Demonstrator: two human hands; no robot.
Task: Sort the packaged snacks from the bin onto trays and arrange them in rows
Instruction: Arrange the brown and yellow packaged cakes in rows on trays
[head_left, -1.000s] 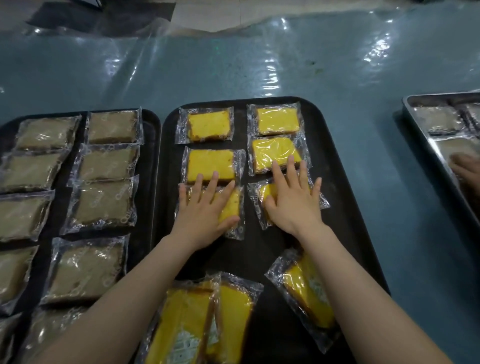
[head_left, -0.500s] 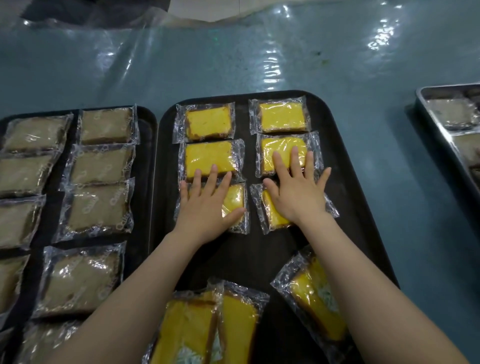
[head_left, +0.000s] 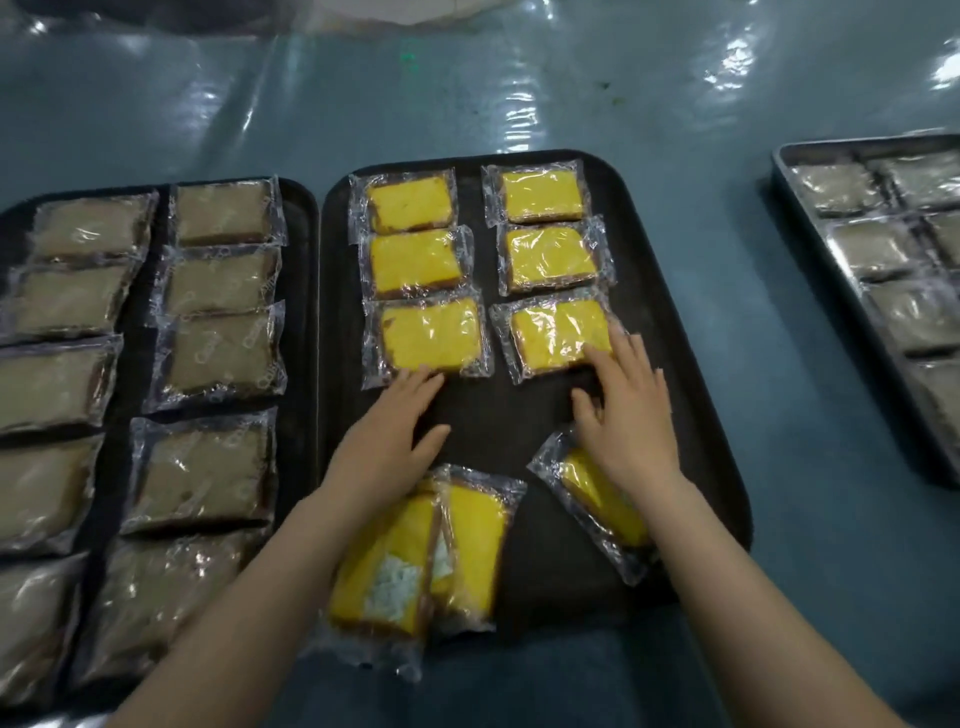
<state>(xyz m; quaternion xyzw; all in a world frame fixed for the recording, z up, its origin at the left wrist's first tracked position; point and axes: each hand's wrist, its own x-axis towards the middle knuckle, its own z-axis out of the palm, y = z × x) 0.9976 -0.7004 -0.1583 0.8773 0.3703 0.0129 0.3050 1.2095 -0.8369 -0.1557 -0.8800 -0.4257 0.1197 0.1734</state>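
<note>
left hand (head_left: 387, 441) flat, holds nothing | right hand (head_left: 631, 415) flat — fingertips on cake pack (head_left: 561, 335) edge

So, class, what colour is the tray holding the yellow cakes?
Black, clearest in the head view.

Glossy clear-plastic snack wrappers (head_left: 428, 338); seemingly metal tray (head_left: 795, 171)

Two trays (head_left: 675, 364) side by side (a third (head_left: 789, 171) right).
</note>
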